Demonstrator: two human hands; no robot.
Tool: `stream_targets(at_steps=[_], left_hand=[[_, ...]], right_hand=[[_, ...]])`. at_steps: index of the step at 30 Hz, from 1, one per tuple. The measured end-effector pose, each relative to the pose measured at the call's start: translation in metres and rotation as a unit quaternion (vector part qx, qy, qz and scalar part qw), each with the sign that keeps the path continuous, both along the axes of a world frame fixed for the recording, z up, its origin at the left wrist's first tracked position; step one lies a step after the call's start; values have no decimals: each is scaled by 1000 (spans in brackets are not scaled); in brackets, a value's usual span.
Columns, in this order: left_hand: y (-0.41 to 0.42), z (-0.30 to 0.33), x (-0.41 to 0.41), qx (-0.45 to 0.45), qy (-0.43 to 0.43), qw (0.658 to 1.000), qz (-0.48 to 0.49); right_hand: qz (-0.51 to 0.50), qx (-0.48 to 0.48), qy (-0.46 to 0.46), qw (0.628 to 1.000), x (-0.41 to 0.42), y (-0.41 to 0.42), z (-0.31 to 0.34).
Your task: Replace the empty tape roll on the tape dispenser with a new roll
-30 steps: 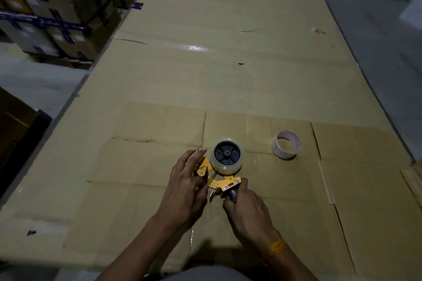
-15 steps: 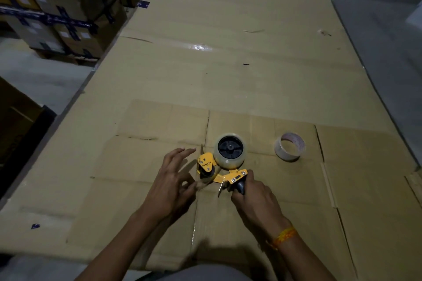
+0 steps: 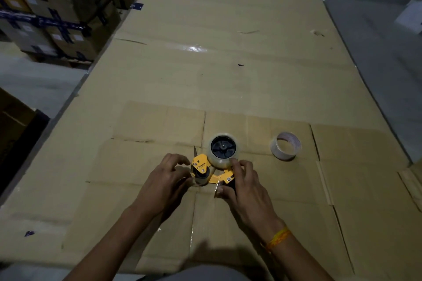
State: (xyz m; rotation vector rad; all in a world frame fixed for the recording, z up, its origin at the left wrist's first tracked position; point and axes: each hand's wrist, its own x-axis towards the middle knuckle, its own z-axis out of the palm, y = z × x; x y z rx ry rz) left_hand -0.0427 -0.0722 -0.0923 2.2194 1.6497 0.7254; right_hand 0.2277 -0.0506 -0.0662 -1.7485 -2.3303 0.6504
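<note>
Clear new tape roll [image 3: 223, 151] seated on yellow metal dispenser [image 3: 206, 170]; spent cardboard core [image 3: 286, 145] aside; right hand [image 3: 242, 183] grips the handle, left hand [image 3: 166, 180] half-curled, threading remains.

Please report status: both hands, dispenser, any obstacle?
Left hand at dispenser front roller. Right hand on its handle, finger touching new roll. Empty core aside, apart. No obstacle.

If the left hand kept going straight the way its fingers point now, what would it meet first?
Most likely the yellow front plate of the tape dispenser: the left hand points right and away towards it, fingertips just short, though depth is hard to judge.
</note>
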Motion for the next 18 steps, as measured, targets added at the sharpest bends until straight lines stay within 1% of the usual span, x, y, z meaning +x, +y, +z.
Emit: stream_targets(at_steps=[3,7,9,13,18], left_hand=[[0,2,-4,23,34,999,-25],[-1,8,-6,29,43,997,-57],[1,10,-7,26,46,996,-75],[7,7,-11,29,65,994,-89],[10,6,-18,34,65,993,-95]], right_hand=[[1,-11,6,1000,1,1,-6],[-19,-24,-8,999,6,5,-9],[-27,-36,7,999,9,7,-8],[-5,-47,27,999,15,15,-3],[28,-36,8,999,22,22,6]])
